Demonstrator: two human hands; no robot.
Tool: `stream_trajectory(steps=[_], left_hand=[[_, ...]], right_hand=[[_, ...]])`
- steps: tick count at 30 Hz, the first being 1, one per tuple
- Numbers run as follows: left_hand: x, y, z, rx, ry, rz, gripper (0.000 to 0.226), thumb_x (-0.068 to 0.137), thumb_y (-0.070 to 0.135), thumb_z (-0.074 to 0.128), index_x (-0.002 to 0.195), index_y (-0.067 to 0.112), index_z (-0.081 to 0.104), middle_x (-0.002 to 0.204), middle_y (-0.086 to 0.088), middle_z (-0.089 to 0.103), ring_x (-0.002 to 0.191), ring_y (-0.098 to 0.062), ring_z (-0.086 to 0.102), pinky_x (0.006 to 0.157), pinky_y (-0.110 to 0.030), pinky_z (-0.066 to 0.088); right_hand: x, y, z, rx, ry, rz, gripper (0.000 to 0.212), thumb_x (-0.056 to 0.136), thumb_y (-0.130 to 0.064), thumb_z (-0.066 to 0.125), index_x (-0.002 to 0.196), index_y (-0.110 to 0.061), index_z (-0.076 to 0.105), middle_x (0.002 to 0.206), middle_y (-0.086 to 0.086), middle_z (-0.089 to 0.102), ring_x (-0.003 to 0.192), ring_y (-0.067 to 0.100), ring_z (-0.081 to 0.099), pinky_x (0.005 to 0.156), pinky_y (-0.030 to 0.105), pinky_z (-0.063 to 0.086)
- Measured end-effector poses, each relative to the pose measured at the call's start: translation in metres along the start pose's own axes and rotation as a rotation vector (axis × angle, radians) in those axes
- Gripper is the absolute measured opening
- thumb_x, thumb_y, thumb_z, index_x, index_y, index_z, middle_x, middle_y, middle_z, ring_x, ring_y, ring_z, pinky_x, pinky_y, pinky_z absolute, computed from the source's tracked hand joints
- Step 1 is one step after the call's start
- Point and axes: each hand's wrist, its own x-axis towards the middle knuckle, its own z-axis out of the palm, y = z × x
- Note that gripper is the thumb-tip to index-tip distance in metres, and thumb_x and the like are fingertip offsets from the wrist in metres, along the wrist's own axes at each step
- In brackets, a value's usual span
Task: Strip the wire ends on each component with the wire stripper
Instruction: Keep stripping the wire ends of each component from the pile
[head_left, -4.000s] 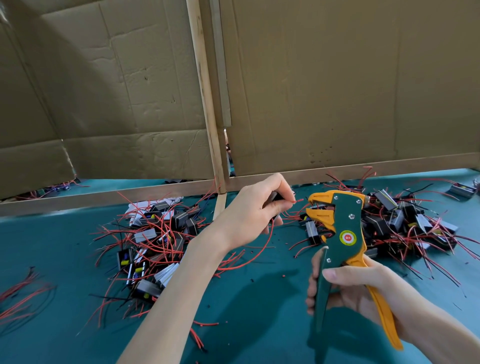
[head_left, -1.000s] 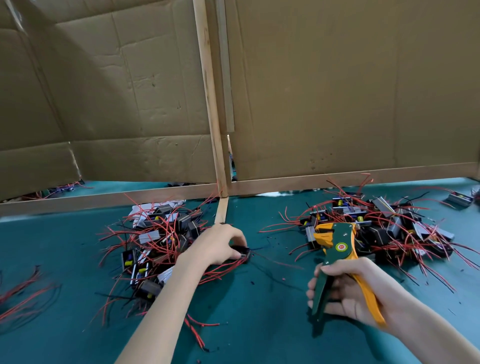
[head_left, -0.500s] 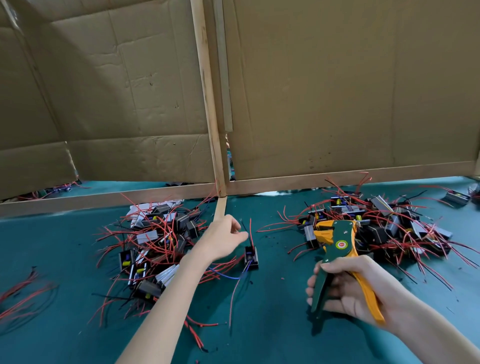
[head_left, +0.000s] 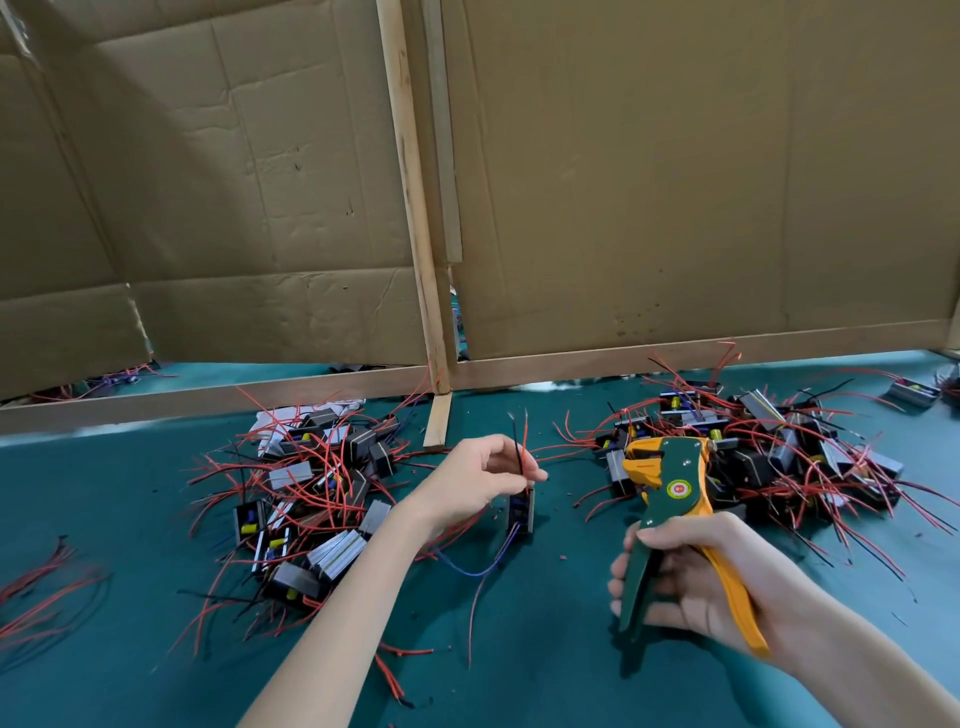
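Two wires (head_left: 524, 441), one red and one black, are pinched in the left hand (head_left: 478, 480) and stick up. A small black part (head_left: 521, 512) hangs just below that hand. The right hand (head_left: 691, 582) grips the wire stripper (head_left: 670, 493) close by. One pile of parts (head_left: 317, 488) lies left and another pile (head_left: 769, 447) right on the green table (head_left: 545, 675).

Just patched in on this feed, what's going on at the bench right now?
A person is at work stripping wires. The left hand pinches the red and black wires of one small component, holding their ends upright with the component below the fingers. The right hand grips the wire stripper, head up, apart from those wires, so this pair is not in the tool. A left pile and a right pile of wired components lie on the green mat.
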Motion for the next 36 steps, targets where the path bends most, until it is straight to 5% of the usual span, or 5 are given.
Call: stream_trajectory(steps=[5,15,36], left_hand=[[-0.002,0.006,0.002,0.017,-0.016,0.046,0.013,0.097,0.006,0.053,0.09,0.01,0.063,0.092,-0.009,0.073,0.086,-0.006,0.069,0.083,-0.014,0.048],[-0.013,0.048,0.003,-0.163,0.13,0.184,0.011,0.09,0.004,0.062,0.089,0.012,0.07,0.071,0.007,0.07,0.059,-0.002,0.061,0.064,-0.013,0.048],[-0.026,0.076,0.012,-0.016,-0.025,0.282,0.018,0.089,0.01,0.066,0.075,0.021,0.067,0.063,0.019,0.063,0.059,0.009,0.052,0.06,-0.005,0.039]], right_hand=[[-0.002,0.0,0.001,-0.026,-0.024,-0.008,0.018,0.058,0.0,0.068,0.075,0.005,0.067,0.082,0.03,0.064,0.071,0.042,0.068,0.065,0.049,0.058],[-0.011,-0.001,0.01,-0.173,-0.23,-0.136,0.032,0.055,-0.011,0.08,0.081,0.001,0.067,0.082,0.032,0.06,0.076,0.046,0.064,0.071,0.052,0.055],[-0.024,0.001,0.02,-0.295,-0.329,-0.238,0.026,0.064,-0.011,0.079,0.079,0.003,0.063,0.079,0.032,0.059,0.072,0.043,0.062,0.071,0.053,0.054]])
